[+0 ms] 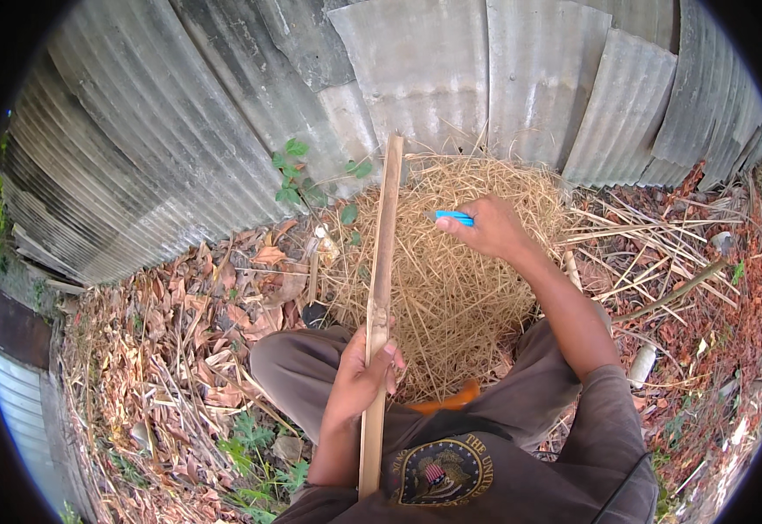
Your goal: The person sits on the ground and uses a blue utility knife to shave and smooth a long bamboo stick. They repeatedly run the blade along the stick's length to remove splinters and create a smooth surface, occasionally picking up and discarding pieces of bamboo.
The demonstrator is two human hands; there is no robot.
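My left hand is wrapped round the lower part of a long split bamboo piece. The piece stands steeply tilted in front of me, its lower end against my shirt and its upper end near the metal wall. Off to the right of the bamboo, and apart from it, my right hand is closed on a small blue-handled knife. The knife points left toward the bamboo; its blade is too small to make out clearly. Beneath both hands lies a heap of dry, thin shavings, between my bent legs.
A corrugated metal wall closes off the far side. Dry leaves cover the ground at left. To the right lie loose thin sticks, a thicker stick and a pale bottle. A green plant grows by the wall.
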